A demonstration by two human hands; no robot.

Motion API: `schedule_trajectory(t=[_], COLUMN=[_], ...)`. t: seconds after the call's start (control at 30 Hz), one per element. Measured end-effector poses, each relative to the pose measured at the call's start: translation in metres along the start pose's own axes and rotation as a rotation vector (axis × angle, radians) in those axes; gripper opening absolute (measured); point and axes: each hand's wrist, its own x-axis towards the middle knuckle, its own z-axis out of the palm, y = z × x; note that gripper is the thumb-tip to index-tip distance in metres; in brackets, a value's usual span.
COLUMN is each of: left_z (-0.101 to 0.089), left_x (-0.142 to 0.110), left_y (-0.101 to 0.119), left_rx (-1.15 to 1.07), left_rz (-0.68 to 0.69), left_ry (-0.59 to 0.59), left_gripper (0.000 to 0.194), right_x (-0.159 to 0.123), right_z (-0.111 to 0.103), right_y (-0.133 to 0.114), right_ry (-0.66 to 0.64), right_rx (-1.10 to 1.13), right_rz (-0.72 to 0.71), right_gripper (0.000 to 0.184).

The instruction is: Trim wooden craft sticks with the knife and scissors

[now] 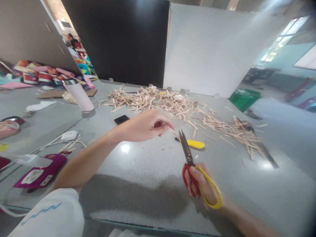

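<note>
My right hand grips a pair of scissors by its red and yellow handles. The dark blades point away from me and are slightly parted. Just left of the blade tips, my left hand is closed in a pinch, wrist bent. A pale sliver, apparently a thin wooden stick, pokes out by its fingertips; most of it is hidden. A yellow utility knife lies on the table behind the blades. Beyond both hands spreads a loose pile of thin wooden sticks.
A dark phone and a pale pink bottle stand left of the pile. A purple power strip, cables and a white charger plug occupy the left side. Black and white panels border the back; a green bin is beyond.
</note>
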Motion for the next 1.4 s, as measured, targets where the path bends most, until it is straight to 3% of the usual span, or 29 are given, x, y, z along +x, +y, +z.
schedule_trajectory(t=[0.17, 0.43, 0.63, 0.9, 1.4], left_z=[-0.015, -0.014, -0.013, -0.012, -0.012], left_x=[-0.008, -0.011, -0.008, -0.006, -0.006], left_y=[0.003, 0.004, 0.0, -0.002, 0.001], left_rx=[0.065, -0.048, -0.031, -0.224, -0.168], left_rz=[-0.027, -0.158, -0.097, -0.171, -0.189], left_ry=[-0.036, -0.143, -0.149, -0.178, -0.169], left_gripper=[0.028, 0.023, 0.016, 0.006, 0.004], right_x=[-0.001, -0.005, -0.007, -0.007, -0.009], right_z=[-0.001, -0.004, -0.004, -0.003, -0.002], right_y=[-0.002, -0.001, 0.001, 0.0, -0.002], right_ry=[-0.049, -0.12, -0.164, -0.201, -0.159], right_rx=[-0.039, -0.055, -0.068, -0.074, -0.098], right_rz=[-0.013, -0.032, 0.021, -0.003, 0.0], right_gripper=[0.074, 0.073, 0.073, 0.076, 0.073])
